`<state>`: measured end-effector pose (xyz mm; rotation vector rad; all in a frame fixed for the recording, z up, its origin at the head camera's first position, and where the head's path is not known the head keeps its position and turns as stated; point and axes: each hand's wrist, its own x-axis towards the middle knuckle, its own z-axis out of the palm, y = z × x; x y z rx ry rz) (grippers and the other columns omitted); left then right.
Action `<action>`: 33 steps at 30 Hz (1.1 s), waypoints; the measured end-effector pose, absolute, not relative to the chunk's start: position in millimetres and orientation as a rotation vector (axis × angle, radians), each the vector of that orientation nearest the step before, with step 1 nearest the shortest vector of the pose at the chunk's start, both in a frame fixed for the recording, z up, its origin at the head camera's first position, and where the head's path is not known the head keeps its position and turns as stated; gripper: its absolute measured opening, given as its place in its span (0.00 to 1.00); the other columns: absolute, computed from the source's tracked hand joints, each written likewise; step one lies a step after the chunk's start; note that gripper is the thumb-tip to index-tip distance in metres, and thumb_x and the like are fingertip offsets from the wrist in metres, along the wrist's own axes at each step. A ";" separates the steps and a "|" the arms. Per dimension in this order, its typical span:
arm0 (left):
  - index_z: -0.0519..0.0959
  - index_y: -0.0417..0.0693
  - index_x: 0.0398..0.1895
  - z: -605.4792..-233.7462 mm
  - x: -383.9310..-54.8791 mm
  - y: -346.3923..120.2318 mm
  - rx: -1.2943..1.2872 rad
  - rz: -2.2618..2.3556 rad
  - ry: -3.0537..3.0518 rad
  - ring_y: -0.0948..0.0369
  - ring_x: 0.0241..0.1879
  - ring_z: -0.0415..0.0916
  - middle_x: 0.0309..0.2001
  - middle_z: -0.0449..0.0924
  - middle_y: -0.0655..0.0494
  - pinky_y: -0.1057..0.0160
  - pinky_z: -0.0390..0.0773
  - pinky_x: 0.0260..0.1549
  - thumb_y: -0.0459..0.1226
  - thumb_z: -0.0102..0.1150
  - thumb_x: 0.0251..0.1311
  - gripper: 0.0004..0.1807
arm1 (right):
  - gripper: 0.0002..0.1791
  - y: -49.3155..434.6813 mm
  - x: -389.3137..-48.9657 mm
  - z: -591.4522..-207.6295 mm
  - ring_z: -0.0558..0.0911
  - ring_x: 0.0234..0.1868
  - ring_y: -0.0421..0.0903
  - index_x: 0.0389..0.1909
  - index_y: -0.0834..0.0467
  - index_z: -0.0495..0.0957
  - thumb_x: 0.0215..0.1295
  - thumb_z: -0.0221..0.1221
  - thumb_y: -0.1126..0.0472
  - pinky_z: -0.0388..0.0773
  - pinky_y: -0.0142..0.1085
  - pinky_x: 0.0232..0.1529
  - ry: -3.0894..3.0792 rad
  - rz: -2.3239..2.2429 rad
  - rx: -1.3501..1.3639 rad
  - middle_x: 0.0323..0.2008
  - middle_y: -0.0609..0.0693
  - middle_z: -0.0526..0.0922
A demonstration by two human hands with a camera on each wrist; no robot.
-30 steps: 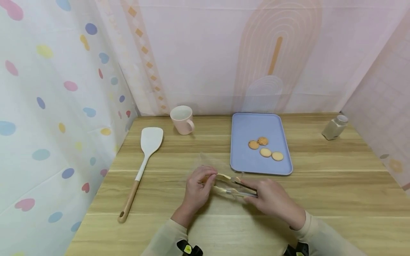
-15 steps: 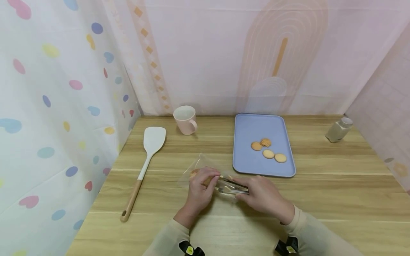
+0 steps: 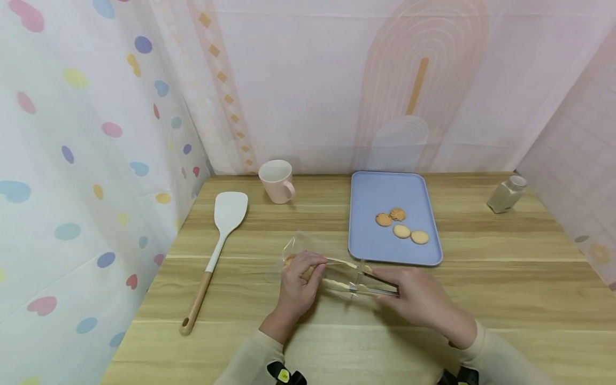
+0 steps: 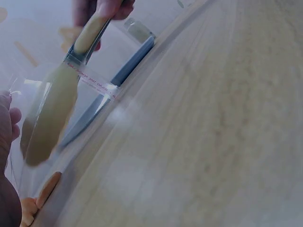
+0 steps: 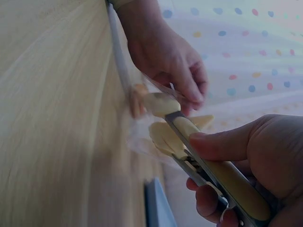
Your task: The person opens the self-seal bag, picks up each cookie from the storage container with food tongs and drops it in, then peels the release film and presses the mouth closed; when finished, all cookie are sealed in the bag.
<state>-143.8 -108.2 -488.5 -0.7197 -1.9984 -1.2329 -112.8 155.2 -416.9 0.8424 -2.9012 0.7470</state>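
Observation:
My left hand (image 3: 300,278) pinches the edge of a clear plastic bag (image 4: 94,82) that has a strip of red print near its mouth. Brown cookies (image 4: 47,190) lie inside, low in the bag and partly behind that hand in the head view. In my right hand (image 3: 421,297) is a pair of tongs (image 5: 227,184) with metal arms and pale cream tips, gripped between thumb and fingers. The tips stand spread apart inside the bag mouth, pointing left toward the cookies, with no cookie between them. Beyond the hands, several cookies (image 3: 401,231) rest on a blue tray (image 3: 385,187).
A pink mug (image 3: 276,184) stands at the back, left of the tray. To the left lies a white spatula (image 3: 223,230) with a wooden handle. A small glass jar (image 3: 506,194) is at the back right. Curtains (image 3: 298,80) hang behind the wooden table (image 3: 240,347).
The tongs went left, deeper into the bag, then came back right with their tips wider apart. My left hand has stayed at the bag. The cookies on the tray have not moved.

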 end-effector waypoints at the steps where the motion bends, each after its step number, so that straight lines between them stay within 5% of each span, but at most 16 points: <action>1: 0.83 0.44 0.35 -488.5 -143.8 -108.5 -0.718 -1.240 -1.999 0.58 0.39 0.80 0.36 0.84 0.53 0.46 0.73 0.52 0.26 0.62 0.57 0.06 | 0.29 160.4 -111.1 -414.9 0.72 0.26 0.34 0.57 0.51 0.79 0.51 0.72 0.55 0.72 0.32 0.28 -2.902 0.756 0.848 0.48 0.45 0.84; 9: 0.82 0.39 0.34 -489.9 -142.9 -108.1 -0.665 -1.364 -2.005 0.54 0.41 0.80 0.36 0.83 0.50 0.42 0.71 0.53 0.23 0.62 0.56 0.06 | 0.30 207.2 -93.9 -399.1 0.64 0.17 0.30 0.58 0.49 0.79 0.51 0.72 0.54 0.67 0.28 0.20 -2.956 0.872 0.753 0.44 0.42 0.84; 12: 0.82 0.38 0.34 -490.9 -143.2 -107.3 -0.661 -1.374 -2.000 0.52 0.40 0.80 0.36 0.83 0.48 0.46 0.73 0.52 0.22 0.63 0.54 0.07 | 0.30 223.9 -89.6 -394.6 0.60 0.12 0.30 0.58 0.49 0.78 0.51 0.72 0.53 0.65 0.29 0.15 -2.968 0.915 0.684 0.30 0.42 0.83; 16: 0.81 0.37 0.34 -486.1 -141.4 -105.5 -0.664 -1.380 -1.993 0.50 0.38 0.80 0.35 0.83 0.45 0.59 0.75 0.46 0.20 0.63 0.52 0.08 | 0.30 242.5 -88.0 -389.8 0.58 0.10 0.30 0.58 0.50 0.78 0.52 0.71 0.51 0.63 0.29 0.12 -2.963 0.924 0.614 0.17 0.37 0.66; 21: 0.80 0.36 0.33 -463.7 -130.1 -100.9 -0.648 -1.402 -2.009 0.49 0.37 0.79 0.33 0.82 0.42 0.64 0.75 0.44 0.18 0.61 0.51 0.10 | 0.30 259.2 -94.7 -388.6 0.56 0.11 0.30 0.59 0.54 0.77 0.54 0.70 0.52 0.61 0.29 0.10 -2.933 0.906 0.540 0.18 0.39 0.66; 28: 0.80 0.33 0.33 -459.5 -126.7 -100.5 -0.627 -1.424 -2.023 0.49 0.37 0.79 0.33 0.82 0.43 0.65 0.74 0.44 0.19 0.61 0.53 0.06 | 0.32 276.0 -120.3 -397.4 0.51 0.12 0.34 0.59 0.60 0.76 0.54 0.70 0.52 0.55 0.31 0.12 -2.921 0.693 0.414 0.11 0.38 0.49; 33: 0.80 0.34 0.33 -458.5 -125.8 -100.7 -0.630 -1.438 -2.016 0.48 0.36 0.79 0.32 0.82 0.42 0.64 0.73 0.44 0.19 0.61 0.53 0.07 | 0.32 280.9 -131.6 -401.0 0.53 0.11 0.36 0.60 0.61 0.75 0.57 0.67 0.51 0.56 0.33 0.12 -2.975 0.658 0.332 0.10 0.40 0.51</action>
